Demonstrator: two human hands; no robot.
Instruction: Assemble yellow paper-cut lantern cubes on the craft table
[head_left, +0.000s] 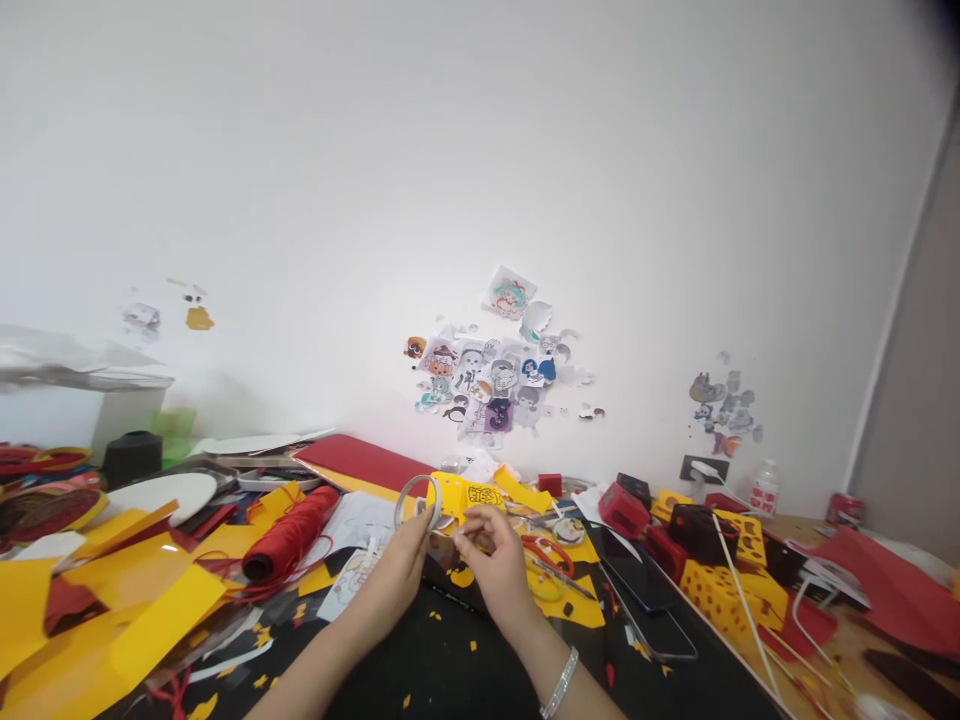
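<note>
My left hand (405, 553) is closed on a roll of clear tape (401, 503), which stands on edge above the cluttered black work surface (420, 665). To its right, my right hand (491, 555) has its thumb and fingertips pinched together near the roll; what they hold, if anything, is too small to make out. Just behind both hands lies a yellow paper piece (484, 496) with a black cut pattern. Yellow scraps and a red-handled tool (551, 553) are beside my right hand.
A red thread spool (292, 535) and yellow paper sheets (131, 585) cover the left side. On the right are a phone (637, 572), yellow boxes (731, 592), red boxes (624, 510), thin sticks and a white bottle (765, 488). The wall stands behind.
</note>
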